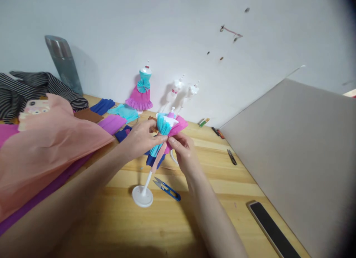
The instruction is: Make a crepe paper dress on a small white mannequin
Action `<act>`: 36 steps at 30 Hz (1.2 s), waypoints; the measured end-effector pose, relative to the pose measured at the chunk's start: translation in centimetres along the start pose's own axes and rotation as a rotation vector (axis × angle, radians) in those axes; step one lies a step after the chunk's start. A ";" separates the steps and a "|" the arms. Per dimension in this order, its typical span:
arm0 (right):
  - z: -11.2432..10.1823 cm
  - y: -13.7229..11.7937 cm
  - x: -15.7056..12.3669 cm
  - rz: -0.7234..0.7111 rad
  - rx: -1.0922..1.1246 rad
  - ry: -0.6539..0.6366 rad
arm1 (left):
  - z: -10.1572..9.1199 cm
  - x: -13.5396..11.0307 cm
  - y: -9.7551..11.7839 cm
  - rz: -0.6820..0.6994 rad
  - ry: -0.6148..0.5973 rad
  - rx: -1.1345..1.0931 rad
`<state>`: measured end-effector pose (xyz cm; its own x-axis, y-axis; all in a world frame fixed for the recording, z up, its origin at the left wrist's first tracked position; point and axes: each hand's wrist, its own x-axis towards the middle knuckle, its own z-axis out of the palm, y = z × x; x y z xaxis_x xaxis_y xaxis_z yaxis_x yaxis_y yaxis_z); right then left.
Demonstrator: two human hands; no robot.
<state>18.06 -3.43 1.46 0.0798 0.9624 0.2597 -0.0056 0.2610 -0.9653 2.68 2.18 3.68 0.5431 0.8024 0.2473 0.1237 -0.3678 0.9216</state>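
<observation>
In the middle of the head view, a small dress form stands tilted on a white round base [142, 196]. Turquoise crepe paper [164, 124] covers one side of its bodice and pink crepe paper [179, 126] the other. My left hand [143, 137] pinches the paper at the waist from the left. From the right, my right hand [182, 144] pinches it too, the two thumbs almost meeting. A strip of peach paper [159, 157] hangs below them along the stand. Blue thread snips [167, 189] lie on the table beside the base.
A dressed form [140, 91] and two bare white forms [175, 90] stand by the wall. Peach paper [63, 128], a striped cloth [41, 85] and a bottle [62, 61] are at left. A phone [274, 228] and a cutter [231, 157] lie at right along a grey panel [294, 146].
</observation>
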 end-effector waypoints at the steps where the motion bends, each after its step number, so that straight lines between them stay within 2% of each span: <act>1: 0.0 0.0 0.0 0.008 0.012 0.015 | 0.0 0.1 -0.2 0.012 0.031 0.047; 3: 0.0 0.0 0.0 0.024 0.031 0.054 | -0.1 0.1 -0.3 -0.013 0.049 0.087; 8: -0.1 -0.3 0.1 0.061 0.005 0.138 | -0.6 -0.1 0.6 -0.054 -0.043 0.001; 12: -0.1 -0.4 0.1 0.075 0.013 0.128 | -0.7 -0.3 1.1 -0.108 -0.093 -0.075; 16: -0.1 -0.5 0.0 0.093 -0.004 0.087 | -0.4 -0.3 0.7 -0.040 -0.100 -0.103; 19: -0.1 -0.7 -0.1 0.105 -0.010 0.076 | -0.5 -0.4 0.5 -0.026 -0.081 -0.030; 22: -0.1 -0.8 -0.1 0.117 0.007 0.075 | -1.0 -0.6 0.7 -0.053 -0.053 0.139; 26: -0.2 -0.7 -0.1 0.123 0.008 0.088 | -1.3 -0.9 1.1 -0.032 -0.100 0.329; 33: -0.2 -0.6 0.0 0.122 0.055 0.073 | -0.8 -1.0 1.6 -0.035 -0.111 0.440; 36: -0.1 -0.5 0.0 0.117 0.070 0.076 | -0.8 -1.4 2.5 -0.040 -0.077 0.536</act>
<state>18.21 -3.54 1.95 0.1501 0.9787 0.1398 -0.0888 0.1542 -0.9840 1.57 0.53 5.84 0.5862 0.7912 0.1743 0.5407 -0.5423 0.6430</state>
